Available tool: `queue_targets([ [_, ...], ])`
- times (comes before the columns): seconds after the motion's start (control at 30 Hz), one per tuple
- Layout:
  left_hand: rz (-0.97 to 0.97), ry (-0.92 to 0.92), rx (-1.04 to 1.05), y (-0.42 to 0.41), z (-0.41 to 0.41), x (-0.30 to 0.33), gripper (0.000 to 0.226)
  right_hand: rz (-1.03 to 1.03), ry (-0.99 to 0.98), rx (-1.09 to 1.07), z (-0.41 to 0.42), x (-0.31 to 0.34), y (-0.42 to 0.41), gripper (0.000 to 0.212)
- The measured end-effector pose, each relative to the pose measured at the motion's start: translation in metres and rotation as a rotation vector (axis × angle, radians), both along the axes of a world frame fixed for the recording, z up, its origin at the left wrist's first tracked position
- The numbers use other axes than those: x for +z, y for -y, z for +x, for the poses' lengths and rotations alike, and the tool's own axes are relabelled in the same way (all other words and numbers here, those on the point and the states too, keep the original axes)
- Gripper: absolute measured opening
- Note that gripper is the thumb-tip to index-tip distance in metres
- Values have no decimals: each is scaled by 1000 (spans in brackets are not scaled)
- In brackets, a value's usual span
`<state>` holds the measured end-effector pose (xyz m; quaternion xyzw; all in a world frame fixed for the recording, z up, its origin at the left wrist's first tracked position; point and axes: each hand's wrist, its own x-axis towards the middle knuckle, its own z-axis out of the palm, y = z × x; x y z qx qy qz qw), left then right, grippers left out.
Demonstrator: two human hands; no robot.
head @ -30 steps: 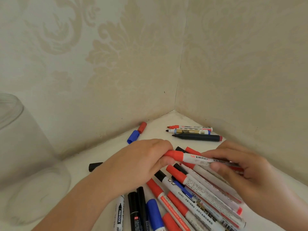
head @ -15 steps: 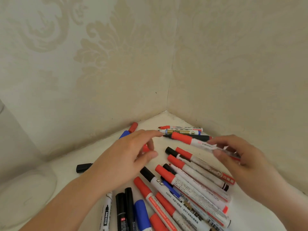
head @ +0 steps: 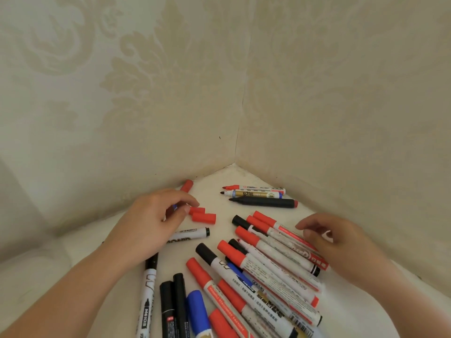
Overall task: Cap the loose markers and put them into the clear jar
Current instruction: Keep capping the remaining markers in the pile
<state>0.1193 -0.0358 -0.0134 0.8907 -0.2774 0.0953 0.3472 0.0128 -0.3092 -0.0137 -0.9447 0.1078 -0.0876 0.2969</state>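
Observation:
Several markers (head: pixel 266 269) with red, black and blue caps lie in a pile on the white surface. Three uncapped markers (head: pixel 256 195) lie near the corner. My left hand (head: pixel 151 223) curls over two loose red caps (head: pixel 203 217), thumb and forefinger pinching the end of the nearer one. A blue cap (head: pixel 174 207) peeks out under its fingers. My right hand (head: pixel 339 245) rests on the pile, fingers closed loosely on a red-capped marker (head: pixel 268 219) that lies on top. A faint glassy outline at the left edge may be the clear jar (head: pixel 29 269).
Two patterned beige walls (head: pixel 170 93) meet in a corner behind the markers. Another red cap (head: pixel 187 185) lies against the left wall. A black-ended whiteboard marker (head: pixel 192 234) lies partly under my left hand.
My right hand lowered the red-capped marker onto the pile. My left hand let go of that marker's cap and moved back left to the loose red caps. The view shifted right, away from the jar.

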Motion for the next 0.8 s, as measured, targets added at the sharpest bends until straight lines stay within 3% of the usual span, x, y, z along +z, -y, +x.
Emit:
queue_targets([
  [0.17, -77, -31, 32, -5, 6, -3, 27, 13, 67, -27, 6, 22, -5, 22],
  [0.33, -121, -77, 69, -9, 9, -6, 30, -286, -1, 143, 55, 16, -20, 25],
  [0.5, -172, -47, 109, -13, 15, -7, 31, -451, 52, 142, 105, 10, -18, 28],
  [0.8, -174, -34, 106, -14, 19, -12, 34, -380, -371, 217, 133, 24, -16, 34],
])
